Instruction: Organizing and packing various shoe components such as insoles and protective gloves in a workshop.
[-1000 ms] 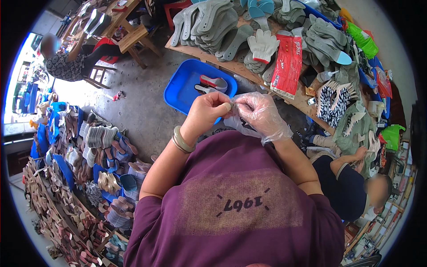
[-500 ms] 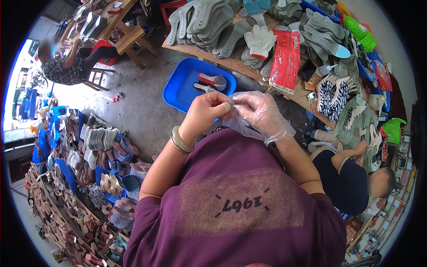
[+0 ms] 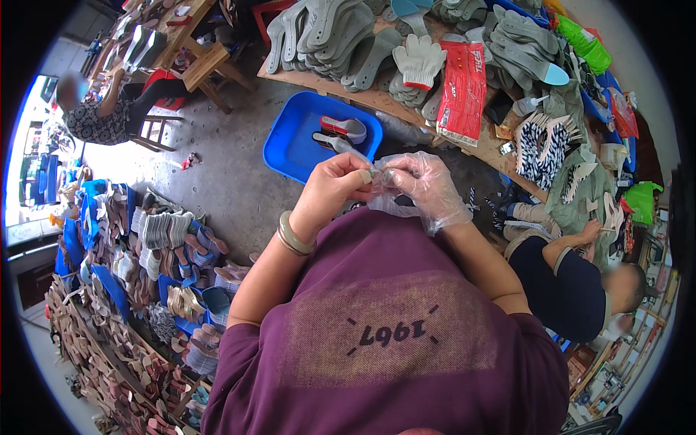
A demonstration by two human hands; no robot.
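Note:
Both hands are close together in front of my chest. My left hand (image 3: 335, 188) is bare, with a pale bangle (image 3: 292, 235) on the wrist, and its thumb and fingers pinch a crumpled clear plastic film (image 3: 383, 178). My right hand (image 3: 429, 187) wears a loose, see-through plastic glove (image 3: 444, 203) and pinches the same film from the other side. Whether that film is a second glove or a loose part of the worn one, I cannot tell. Just beyond my fingers is a blue plastic tub (image 3: 279, 148) holding a few shoe parts (image 3: 346, 129), one with a red edge.
A wooden table (image 3: 341, 87) ahead carries stacked grey insoles (image 3: 319, 36), a white knit glove (image 3: 420, 61) and a red packet (image 3: 462, 90). Shoe parts (image 3: 109, 348) crowd the left. One person (image 3: 105, 119) sits far left, another (image 3: 565, 283) close at my right.
My fingertips have shifted along the plastic film, with the hands slightly farther apart. The view has moved a little.

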